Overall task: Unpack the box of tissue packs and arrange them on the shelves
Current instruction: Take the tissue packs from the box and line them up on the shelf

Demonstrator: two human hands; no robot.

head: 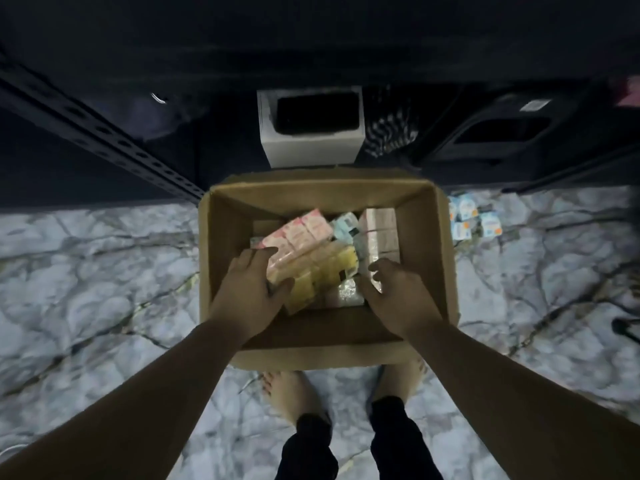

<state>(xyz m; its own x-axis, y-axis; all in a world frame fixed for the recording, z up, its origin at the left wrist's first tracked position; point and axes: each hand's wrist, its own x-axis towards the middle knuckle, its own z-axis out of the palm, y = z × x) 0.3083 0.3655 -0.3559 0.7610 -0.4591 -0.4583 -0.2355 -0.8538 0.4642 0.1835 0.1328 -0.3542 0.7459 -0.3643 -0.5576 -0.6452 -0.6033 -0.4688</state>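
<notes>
Tissue packs (313, 252) lie loose in the box (429, 251) on the floor, likely light, soft, film-slick; left hand (252, 289) grips the pink-yellow bundle's near end, right hand (394, 292) curls on the right-wall stack—take them by the long sides.

Brown cardboard box (433, 244) holds pink packs (301, 233), yellow packs (325, 271), pale blue-green packs (344, 226) and pale pink packs (381, 233). The floor (86, 271) is grey-white marble with dark veins. White bin (311, 147), black inside; dark shelf frame (104, 133); blue-white packs with orange (474, 220) on the floor; black trousers (308, 452)
</notes>
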